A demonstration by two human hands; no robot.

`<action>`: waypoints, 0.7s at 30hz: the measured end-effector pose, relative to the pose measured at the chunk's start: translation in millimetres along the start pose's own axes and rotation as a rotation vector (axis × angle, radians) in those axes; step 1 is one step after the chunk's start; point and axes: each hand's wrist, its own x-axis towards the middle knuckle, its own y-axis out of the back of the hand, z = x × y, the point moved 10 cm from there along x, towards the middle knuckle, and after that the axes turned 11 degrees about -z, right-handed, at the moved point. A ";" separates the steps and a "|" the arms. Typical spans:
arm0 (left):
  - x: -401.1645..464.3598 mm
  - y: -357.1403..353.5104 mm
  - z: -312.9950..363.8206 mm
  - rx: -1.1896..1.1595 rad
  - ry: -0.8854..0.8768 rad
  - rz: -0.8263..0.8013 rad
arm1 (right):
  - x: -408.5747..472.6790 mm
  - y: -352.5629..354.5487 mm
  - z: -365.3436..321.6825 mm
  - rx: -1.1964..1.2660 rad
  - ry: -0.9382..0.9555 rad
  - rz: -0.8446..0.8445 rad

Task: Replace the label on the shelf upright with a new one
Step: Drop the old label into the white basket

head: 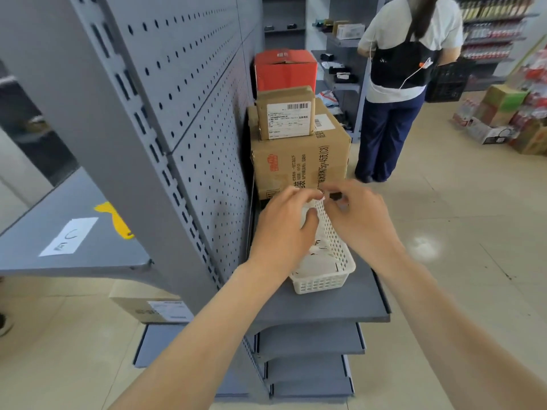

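Observation:
The grey slotted shelf upright (165,164) runs diagonally through the left half of the view. A white plastic basket (322,284) with white paper labels (318,257) in it stands on the grey shelf (325,309) to the right of the upright. Both my hands hover over the basket's far end. My left hand (284,229) pinches a small white slip (321,198) at its fingertips. Fingertip to fingertip with it, my right hand (362,216) holds a small black object (336,196); what it is cannot be made out.
A white sheet marked with a curved stroke (69,236) and a torn yellow sticker (115,221) lie on the left shelf. Stacked cardboard boxes (299,161) and a red box (284,69) stand behind the basket. A person (399,84) stands in the aisle; goods are piled at far right.

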 end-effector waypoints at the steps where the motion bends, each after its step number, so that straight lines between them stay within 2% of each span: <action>1: -4.1 11.3 7.0 -0.018 -0.019 0.025 | -4.3 10.9 -13.9 0.036 0.025 0.034; 6: -36.4 68.0 45.7 -0.118 -0.201 0.177 | -38.8 52.5 -78.8 0.210 0.195 0.162; 12: -85.9 148.3 78.0 -0.142 -0.381 0.408 | -80.0 66.6 -166.7 0.325 0.417 0.238; 17: -131.5 219.5 48.8 -0.104 -0.417 0.525 | -102.3 35.0 -246.0 0.334 0.542 0.178; 21: -163.0 283.5 -2.6 -0.089 -0.327 0.603 | -120.1 -3.7 -309.8 0.272 0.671 0.203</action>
